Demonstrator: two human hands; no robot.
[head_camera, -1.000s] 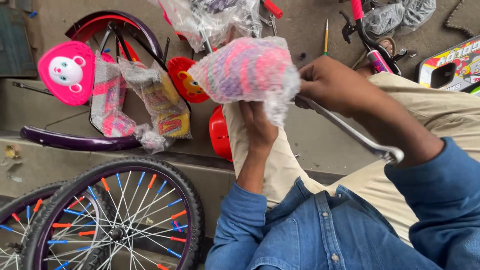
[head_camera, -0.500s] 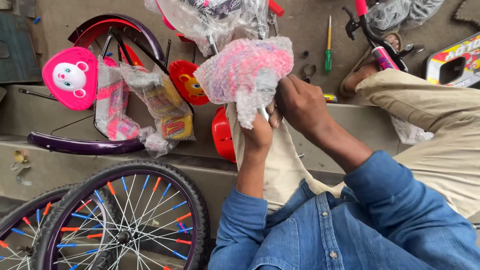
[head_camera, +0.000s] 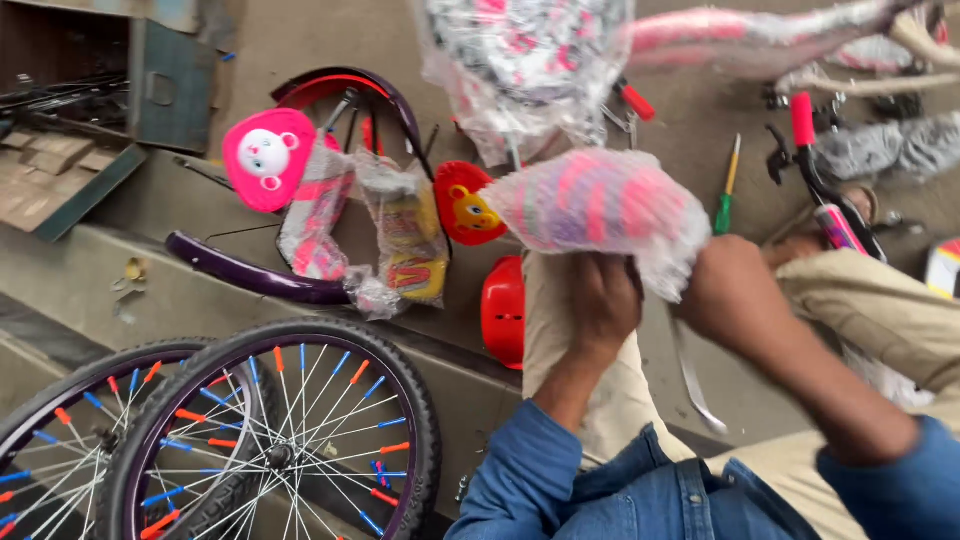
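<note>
The left hand is closed around the underside of a plastic-wrapped pink and purple seat, held up over the lap. The right hand grips the wrapping at the seat's right edge. A grey strap hangs below. On the floor beyond lie a red disc, a screwdriver and packets. Two spoked wheels stand at lower left.
</note>
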